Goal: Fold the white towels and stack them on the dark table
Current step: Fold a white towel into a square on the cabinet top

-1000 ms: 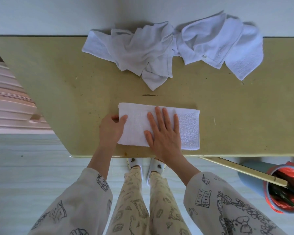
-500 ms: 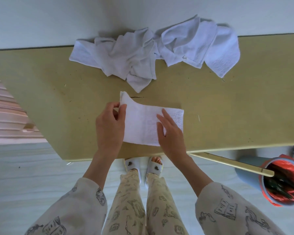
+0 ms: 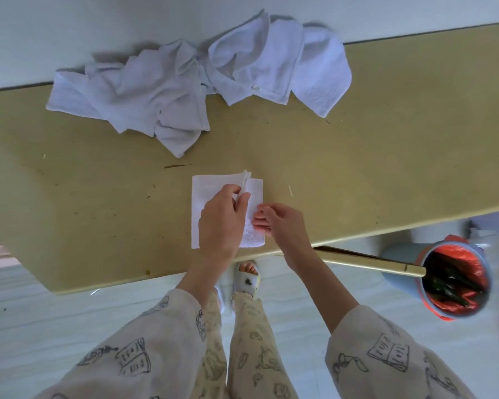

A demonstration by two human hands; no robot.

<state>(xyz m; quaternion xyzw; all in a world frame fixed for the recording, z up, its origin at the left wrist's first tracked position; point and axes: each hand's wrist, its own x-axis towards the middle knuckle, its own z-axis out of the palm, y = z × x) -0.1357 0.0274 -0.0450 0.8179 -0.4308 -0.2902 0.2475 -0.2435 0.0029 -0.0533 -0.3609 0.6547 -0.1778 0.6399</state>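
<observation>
A small white towel point(image 3: 206, 194) lies near the front edge of the yellowish table point(image 3: 386, 168), its left half doubled over towards the right. My left hand point(image 3: 222, 223) pinches the folded-over edge between thumb and fingers above the towel's right part. My right hand point(image 3: 277, 221) rests at the towel's right edge, its curled fingertips touching the cloth. A heap of crumpled white towels point(image 3: 185, 84) lies along the table's far edge against the wall.
A grey bin with a red liner point(image 3: 455, 280) stands on the floor at the right, below the table's front edge. A pale wooden slat point(image 3: 369, 262) juts out towards it. My feet in slippers point(image 3: 247, 276) show under the table edge.
My left hand has lifted the towel's left end and carried it over to the right, halving the towel. My right hand has slid from the towel's middle to its right edge.
</observation>
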